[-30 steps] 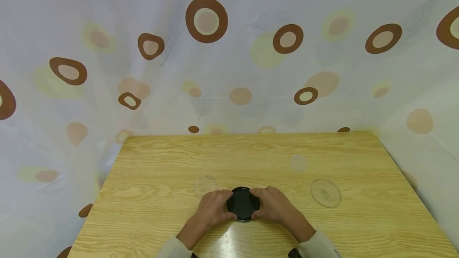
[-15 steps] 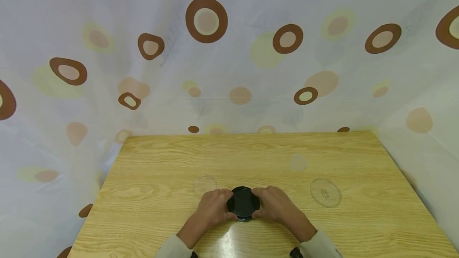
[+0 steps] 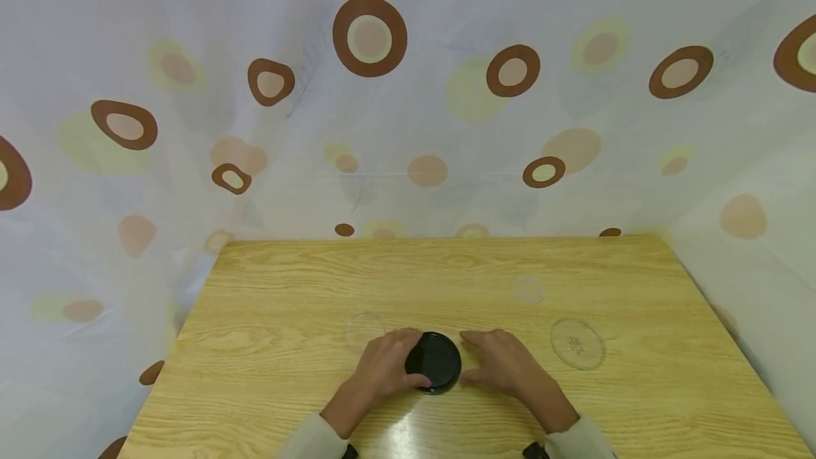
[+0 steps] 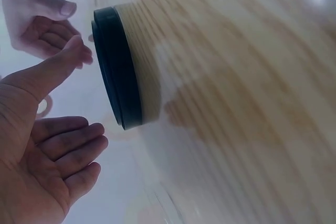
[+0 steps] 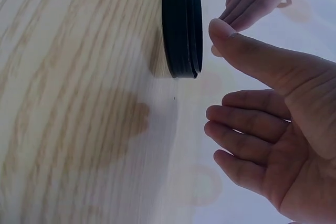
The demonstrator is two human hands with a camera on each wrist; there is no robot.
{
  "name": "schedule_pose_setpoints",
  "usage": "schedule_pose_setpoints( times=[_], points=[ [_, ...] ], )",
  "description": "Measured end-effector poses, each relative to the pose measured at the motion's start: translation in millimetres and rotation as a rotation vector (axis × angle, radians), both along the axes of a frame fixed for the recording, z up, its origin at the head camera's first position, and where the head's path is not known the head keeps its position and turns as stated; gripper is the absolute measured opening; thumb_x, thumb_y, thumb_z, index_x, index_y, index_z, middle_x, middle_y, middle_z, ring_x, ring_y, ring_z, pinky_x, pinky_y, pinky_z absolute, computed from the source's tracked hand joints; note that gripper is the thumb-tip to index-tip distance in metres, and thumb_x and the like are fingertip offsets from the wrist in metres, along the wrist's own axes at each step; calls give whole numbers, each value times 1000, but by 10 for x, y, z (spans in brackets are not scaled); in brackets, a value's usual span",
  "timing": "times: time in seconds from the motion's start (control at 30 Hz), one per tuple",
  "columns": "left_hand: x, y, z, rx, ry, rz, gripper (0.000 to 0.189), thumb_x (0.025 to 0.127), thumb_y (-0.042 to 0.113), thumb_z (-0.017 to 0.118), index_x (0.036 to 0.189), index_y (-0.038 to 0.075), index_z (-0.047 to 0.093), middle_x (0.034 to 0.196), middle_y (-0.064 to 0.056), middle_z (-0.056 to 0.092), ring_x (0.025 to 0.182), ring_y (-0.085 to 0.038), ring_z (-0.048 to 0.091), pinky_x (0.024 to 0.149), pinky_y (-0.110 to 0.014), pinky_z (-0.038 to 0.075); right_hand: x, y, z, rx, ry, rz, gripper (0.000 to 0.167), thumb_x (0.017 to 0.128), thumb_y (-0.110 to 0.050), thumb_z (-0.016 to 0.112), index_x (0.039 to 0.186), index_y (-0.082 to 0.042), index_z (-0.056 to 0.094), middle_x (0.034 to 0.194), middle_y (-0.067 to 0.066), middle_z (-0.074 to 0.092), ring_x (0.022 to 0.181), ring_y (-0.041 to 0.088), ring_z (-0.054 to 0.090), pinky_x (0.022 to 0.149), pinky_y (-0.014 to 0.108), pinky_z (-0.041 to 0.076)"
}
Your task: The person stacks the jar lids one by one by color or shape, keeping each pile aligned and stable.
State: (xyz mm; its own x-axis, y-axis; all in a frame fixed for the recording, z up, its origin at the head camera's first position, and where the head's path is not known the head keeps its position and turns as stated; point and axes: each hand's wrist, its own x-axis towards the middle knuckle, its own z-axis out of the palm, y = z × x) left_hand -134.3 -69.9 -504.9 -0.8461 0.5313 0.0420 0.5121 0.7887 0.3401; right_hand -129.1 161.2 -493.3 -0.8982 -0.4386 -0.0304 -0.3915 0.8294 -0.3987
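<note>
A shallow, round black dish or lid (image 3: 436,361) with a low rim lies on the wooden table in front of me. My left hand (image 3: 386,365) is beside its left edge, its thumb and fingers spread and overlapping the rim in the head view. The left wrist view shows that hand's fingers (image 4: 73,153) relaxed and apart from the black side wall (image 4: 119,69). On the other side my right hand (image 3: 503,365) stands a little off the dish, with nothing between thumb and fingers. From the right wrist the fingers (image 5: 247,124) look loosely extended, below the black rim (image 5: 181,24).
Several clear round discs lie flat around the dish: a clear disc (image 3: 366,330) behind the left hand, a larger printed disc (image 3: 578,343) to the right, and a faint small disc (image 3: 530,290) farther back. A patterned curtain (image 3: 427,126) borders the wood-grain table (image 3: 287,289).
Both hands gripped the dish's sides before; now they have let go. The right hand has moved away to the right, the left hand's fingers have loosened. The dish stays in place.
</note>
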Motion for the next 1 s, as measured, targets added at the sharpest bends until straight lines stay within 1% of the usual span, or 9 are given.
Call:
schedule_pose_setpoints(
  times=[0.13,0.27,0.33,0.4,0.5,0.63,0.83,1.0],
  points=[
    [2,37,6,-9,20,5,75,70,48,80,130,8,57,130,-7,61,119,-23,58,95,-37,51,1,41,30,-2,-8,-2,68,67,-36,84,122,-2,63,112,14,70,96,30,67,82,44,55],
    [2,99,17,-4,33,8,75,71,50,79,130,9,57,132,-6,60,119,-22,58,95,-36,51,4,93,82,-19,-26,-27,68,67,-35,84,123,-2,62,112,14,70,97,29,67,83,43,55],
    [-3,133,20,-3,34,8,75,72,50,78,131,10,56,132,-6,59,120,-22,58,95,-35,51,4,125,99,-38,-33,-39,69,67,-34,84,124,-2,62,112,15,70,94,28,68,80,42,55],
    [-11,169,21,2,28,5,75,73,50,77,132,10,55,133,-6,58,121,-22,57,95,-35,51,3,158,111,-60,-43,-49,70,67,-34,85,125,-2,61,112,16,69,91,26,68,78,41,56],
    [-7,219,19,1,5,-1,75,74,51,76,134,11,54,135,-5,57,122,-21,56,97,-35,50,9,209,106,-94,-63,-54,72,68,-32,84,127,0,59,115,18,68,91,27,68,78,40,56],
    [13,287,13,19,-18,-11,75,75,51,75,135,11,52,136,-4,56,123,-21,55,97,-35,50,32,269,101,-126,-76,-71,74,67,-30,85,128,2,57,119,20,65,101,33,66,83,43,55],
    [-2,390,13,52,3,-7,77,75,50,76,136,10,51,138,-6,55,124,-22,55,98,-36,50,43,349,117,-141,-67,-123,77,64,-30,86,129,1,57,120,20,65,104,35,65,85,45,54],
    [-27,477,26,52,13,-18,79,75,50,76,137,9,50,138,-6,54,125,-21,54,99,-34,49,45,433,153,-137,-104,-173,80,65,-30,86,132,0,54,123,21,62,107,37,63,87,48,53]
  ],
)
